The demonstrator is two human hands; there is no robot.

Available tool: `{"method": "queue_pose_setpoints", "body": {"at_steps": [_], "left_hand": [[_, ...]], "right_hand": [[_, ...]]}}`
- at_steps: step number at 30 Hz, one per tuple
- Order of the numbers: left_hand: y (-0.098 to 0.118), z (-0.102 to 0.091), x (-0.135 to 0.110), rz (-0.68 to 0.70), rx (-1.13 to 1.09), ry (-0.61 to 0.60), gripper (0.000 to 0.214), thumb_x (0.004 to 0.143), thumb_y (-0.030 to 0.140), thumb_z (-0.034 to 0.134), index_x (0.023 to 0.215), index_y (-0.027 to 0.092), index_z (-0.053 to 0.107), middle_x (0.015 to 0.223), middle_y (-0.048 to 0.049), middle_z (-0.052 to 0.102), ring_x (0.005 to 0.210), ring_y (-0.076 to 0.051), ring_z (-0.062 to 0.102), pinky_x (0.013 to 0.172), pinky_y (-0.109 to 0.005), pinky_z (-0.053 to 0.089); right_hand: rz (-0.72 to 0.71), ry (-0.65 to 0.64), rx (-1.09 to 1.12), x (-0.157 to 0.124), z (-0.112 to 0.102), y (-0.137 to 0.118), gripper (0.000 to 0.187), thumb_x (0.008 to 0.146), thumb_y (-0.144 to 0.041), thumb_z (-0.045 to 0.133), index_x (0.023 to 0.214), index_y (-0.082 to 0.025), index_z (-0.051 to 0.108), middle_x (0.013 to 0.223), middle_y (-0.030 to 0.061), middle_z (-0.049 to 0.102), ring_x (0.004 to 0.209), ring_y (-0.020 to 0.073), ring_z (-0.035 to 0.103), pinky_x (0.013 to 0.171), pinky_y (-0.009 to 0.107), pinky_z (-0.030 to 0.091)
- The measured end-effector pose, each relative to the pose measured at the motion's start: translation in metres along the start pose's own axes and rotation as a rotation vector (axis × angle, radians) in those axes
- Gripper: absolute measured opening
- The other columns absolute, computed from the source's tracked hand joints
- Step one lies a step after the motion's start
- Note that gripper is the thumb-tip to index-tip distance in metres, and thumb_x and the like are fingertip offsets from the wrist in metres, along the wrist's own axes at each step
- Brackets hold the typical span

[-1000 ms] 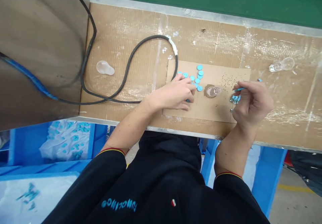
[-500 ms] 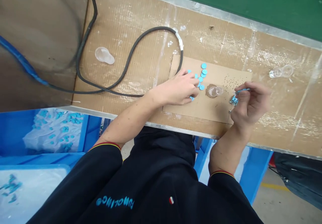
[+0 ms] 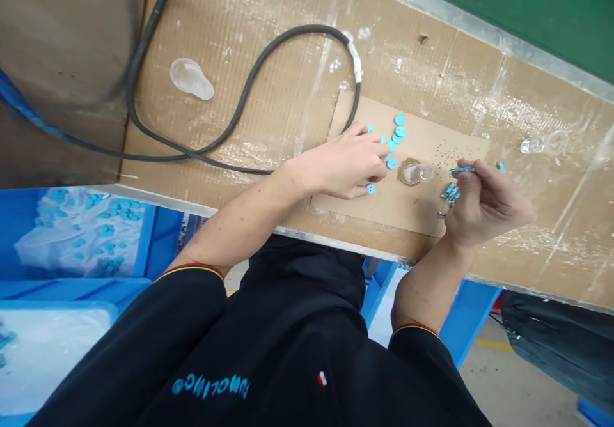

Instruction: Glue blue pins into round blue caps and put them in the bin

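My left hand (image 3: 352,163) reaches palm down over the left part of a cardboard sheet (image 3: 384,206), fingers apart and bent toward small blue button-like discs (image 3: 392,163). Its fingertips are partly hidden, and I see no disc held. One blue disc (image 3: 370,189) lies by its thumb. My right hand (image 3: 484,203) pinches a slim blue tool (image 3: 463,170), perhaps tweezers, pointing left above the sheet. Small blue and metallic pieces (image 3: 451,194) lie just below the tool's tip. Between my hands, a clear plastic piece (image 3: 422,172) sits on a brown patch.
Tiny dark specks (image 3: 446,152) dot the sheet. Clear plastic pieces lie at left (image 3: 190,78) and right (image 3: 544,142). A black cable (image 3: 244,101) loops across the cardboard-covered bench. Blue bins (image 3: 158,241) with blue discs stand at lower left; another blue bin (image 3: 463,318) is below the bench.
The view has shifted and turned slightly. My left hand stays over the discs with little change. The blue tool shows more clearly in my right hand, its back end now visible behind the fingers.
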State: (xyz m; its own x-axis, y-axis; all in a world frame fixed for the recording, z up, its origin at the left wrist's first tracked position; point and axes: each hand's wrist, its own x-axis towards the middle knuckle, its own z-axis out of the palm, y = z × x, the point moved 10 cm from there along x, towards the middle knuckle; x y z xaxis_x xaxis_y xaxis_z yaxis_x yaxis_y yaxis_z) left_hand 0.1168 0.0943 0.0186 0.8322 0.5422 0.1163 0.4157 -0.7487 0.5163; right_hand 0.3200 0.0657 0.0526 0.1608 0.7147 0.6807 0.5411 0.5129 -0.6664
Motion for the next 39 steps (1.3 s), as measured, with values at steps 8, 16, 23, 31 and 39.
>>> {"method": "queue_pose_setpoints", "body": {"at_steps": [8, 16, 23, 31, 39], "left_hand": [[0.006, 0.005, 0.002, 0.004, 0.03, 0.016, 0.015, 0.091, 0.017, 0.064, 0.085, 0.023, 0.076, 0.096, -0.0059, 0.07, 0.111, -0.028, 0.06, 0.105, -0.051, 0.042], [0.007, 0.007, 0.003, -0.016, -0.008, 0.043, 0.016, 0.09, 0.015, 0.065, 0.088, 0.023, 0.078, 0.1, -0.0063, 0.073, 0.112, -0.028, 0.062, 0.111, -0.054, 0.041], [0.009, 0.009, 0.004, 0.001, 0.089, 0.004, 0.019, 0.093, 0.017, 0.061, 0.095, 0.024, 0.078, 0.101, -0.0063, 0.073, 0.111, -0.028, 0.062, 0.107, -0.052, 0.043], [0.01, 0.007, 0.005, -0.003, 0.102, -0.011, 0.018, 0.093, 0.017, 0.061, 0.096, 0.023, 0.078, 0.103, -0.0067, 0.073, 0.11, -0.028, 0.062, 0.106, -0.051, 0.044], [0.011, 0.009, 0.005, 0.001, 0.15, -0.03, 0.019, 0.096, 0.019, 0.06, 0.101, 0.024, 0.077, 0.104, -0.0066, 0.074, 0.111, -0.028, 0.063, 0.103, -0.048, 0.045]], "right_hand": [[0.011, -0.092, -0.018, -0.002, 0.007, 0.002, 0.016, 0.09, -0.029, 0.082, 0.107, -0.029, 0.083, 0.091, -0.0006, 0.083, 0.078, 0.0197, 0.081, 0.069, 0.036, 0.068], [0.009, -0.169, -0.031, 0.0, 0.013, -0.002, 0.012, 0.089, -0.028, 0.083, 0.1, -0.027, 0.081, 0.089, 0.0005, 0.083, 0.075, 0.0176, 0.078, 0.064, 0.031, 0.059], [0.023, -0.199, -0.075, 0.002, 0.019, -0.007, 0.012, 0.088, -0.035, 0.082, 0.094, -0.025, 0.078, 0.085, 0.001, 0.081, 0.065, 0.0168, 0.07, 0.062, 0.034, 0.055], [-0.025, -0.196, -0.067, 0.002, 0.018, -0.007, 0.017, 0.089, -0.033, 0.081, 0.105, -0.029, 0.08, 0.087, -0.0006, 0.081, 0.064, 0.0151, 0.067, 0.063, 0.033, 0.054], [-0.029, -0.225, -0.029, 0.002, 0.019, -0.007, 0.021, 0.087, -0.022, 0.083, 0.105, -0.033, 0.083, 0.089, -0.0011, 0.082, 0.065, 0.0127, 0.065, 0.068, 0.03, 0.05]]}}
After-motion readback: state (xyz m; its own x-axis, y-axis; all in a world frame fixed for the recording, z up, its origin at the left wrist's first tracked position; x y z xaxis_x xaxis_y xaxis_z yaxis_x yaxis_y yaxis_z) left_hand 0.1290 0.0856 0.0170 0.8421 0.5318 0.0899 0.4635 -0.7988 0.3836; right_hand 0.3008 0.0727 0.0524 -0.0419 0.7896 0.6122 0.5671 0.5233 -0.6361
